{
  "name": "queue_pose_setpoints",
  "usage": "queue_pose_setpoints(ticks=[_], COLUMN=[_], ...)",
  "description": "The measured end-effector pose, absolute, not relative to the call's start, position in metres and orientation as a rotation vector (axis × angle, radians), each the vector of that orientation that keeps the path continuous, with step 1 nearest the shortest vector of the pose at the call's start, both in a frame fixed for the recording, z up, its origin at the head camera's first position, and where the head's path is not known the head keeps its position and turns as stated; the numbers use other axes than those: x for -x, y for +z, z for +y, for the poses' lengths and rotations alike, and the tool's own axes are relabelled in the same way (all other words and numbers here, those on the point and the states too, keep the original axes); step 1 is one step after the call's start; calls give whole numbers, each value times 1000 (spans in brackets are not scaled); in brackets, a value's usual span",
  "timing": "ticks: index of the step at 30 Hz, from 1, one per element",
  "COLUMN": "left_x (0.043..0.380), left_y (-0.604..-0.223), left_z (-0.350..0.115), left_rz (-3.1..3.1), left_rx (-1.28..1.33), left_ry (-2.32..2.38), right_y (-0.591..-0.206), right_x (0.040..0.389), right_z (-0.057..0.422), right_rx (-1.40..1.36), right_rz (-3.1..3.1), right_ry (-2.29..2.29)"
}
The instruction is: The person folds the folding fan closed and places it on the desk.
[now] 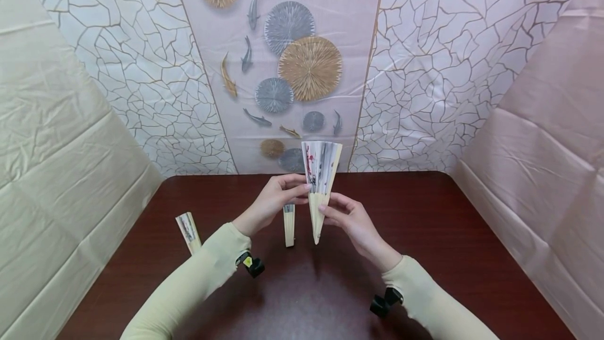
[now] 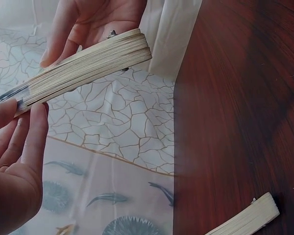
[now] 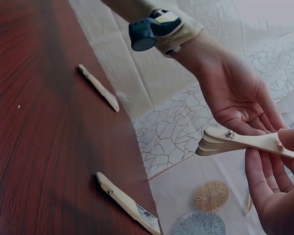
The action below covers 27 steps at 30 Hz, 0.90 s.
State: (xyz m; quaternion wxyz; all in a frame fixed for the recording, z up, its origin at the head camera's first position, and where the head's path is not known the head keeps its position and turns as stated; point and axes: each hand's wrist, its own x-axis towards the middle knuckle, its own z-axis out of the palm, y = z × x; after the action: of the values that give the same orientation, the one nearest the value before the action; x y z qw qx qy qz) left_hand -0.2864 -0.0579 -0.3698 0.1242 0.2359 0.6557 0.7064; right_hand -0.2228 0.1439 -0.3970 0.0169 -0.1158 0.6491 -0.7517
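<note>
Both hands hold a folding fan (image 1: 322,167) upright above the table, its pale ribs partly spread and its white leaf printed with red and dark marks. My left hand (image 1: 278,195) pinches the left edge of the fan where leaf meets ribs. Lower down on the other side, my right hand (image 1: 351,222) pinches the bare ribs between thumb and fingers. The stacked ribs and the metal rivet (image 2: 111,34) at the narrow end show in the left wrist view. Behind the left hand, a second folded fan (image 1: 289,230) lies on the table, its upper part hidden by that hand.
A third folded fan (image 1: 188,230) lies at the left of the dark red-brown table (image 1: 424,235), partly covered by the left sleeve (image 1: 203,266). A patterned cloth backdrop (image 1: 415,93) rises along the table's far edge, with plain cloth walls (image 1: 528,172) on both sides.
</note>
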Motion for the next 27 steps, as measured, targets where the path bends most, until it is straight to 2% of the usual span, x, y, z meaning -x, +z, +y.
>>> queue_pose_setpoints(ticks=[27], left_x=[289], left_y=[-378], left_z=[-65], left_rz=[1929], left_rx=[-617], left_ry=[2093], right_y=[-410], right_x=[217], right_z=[129], right_rx=[522], right_rz=[2635], right_ry=[-1848])
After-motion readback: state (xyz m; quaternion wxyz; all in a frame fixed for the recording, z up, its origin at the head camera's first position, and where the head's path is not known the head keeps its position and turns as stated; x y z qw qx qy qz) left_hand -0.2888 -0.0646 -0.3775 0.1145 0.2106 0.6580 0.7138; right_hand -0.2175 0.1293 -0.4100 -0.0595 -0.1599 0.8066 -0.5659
